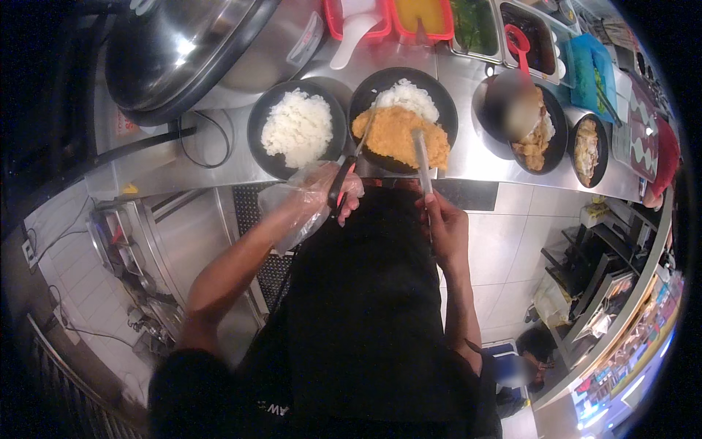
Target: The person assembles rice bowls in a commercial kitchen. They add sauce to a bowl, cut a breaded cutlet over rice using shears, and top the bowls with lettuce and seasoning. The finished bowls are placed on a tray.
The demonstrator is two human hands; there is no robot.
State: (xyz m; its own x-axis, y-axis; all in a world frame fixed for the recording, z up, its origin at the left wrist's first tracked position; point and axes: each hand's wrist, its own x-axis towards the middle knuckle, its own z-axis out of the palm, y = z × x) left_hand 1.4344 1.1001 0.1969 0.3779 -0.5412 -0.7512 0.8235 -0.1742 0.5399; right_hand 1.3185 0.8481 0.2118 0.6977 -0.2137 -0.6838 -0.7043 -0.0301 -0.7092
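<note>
A large golden fried cutlet [398,137] lies over white rice [409,97] on a black plate [356,95] at the counter's front edge. My left hand [316,192], in a loose clear plastic glove, grips scissors [342,181] with black and red handles. Their blades reach up to the cutlet's left end. In my bare right hand [444,225] are metal tongs [424,164], whose tips rest on the right part of the cutlet. Just left of it stands a second black plate [257,150] heaped with plain rice [298,126].
A big steel pot [256,58] fills the back left. Behind the plates are a red tub [387,31] with a white rice paddle [356,38], a yellow liquid [423,18] and steel pans. Two dishes of meat [537,150] and topped food [587,150] stand at right.
</note>
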